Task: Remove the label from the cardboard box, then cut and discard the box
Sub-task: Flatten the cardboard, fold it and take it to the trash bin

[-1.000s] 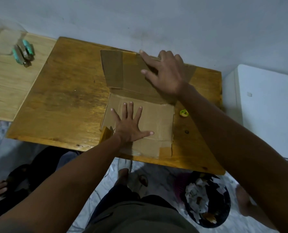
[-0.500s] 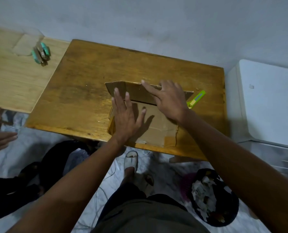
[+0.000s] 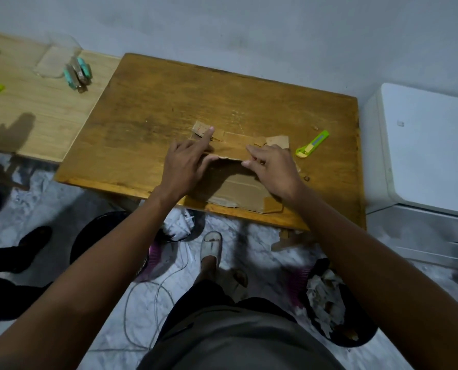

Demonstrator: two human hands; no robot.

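Cardboard box (image 3: 238,192) (flat, creased) under both hands' fingers (image 3: 206,134).

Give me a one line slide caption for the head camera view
Both hands, left hand and right hand, press flattened cardboard box on wooden table.

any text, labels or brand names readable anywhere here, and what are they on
No text can be read in this picture.
Reddish marks on the cardboard flap by the left hand: too blurred to read.
Small grey mark on the white cabinet: too small to tell.
Green box cutter and flattened cardboard box: no lettering visible.
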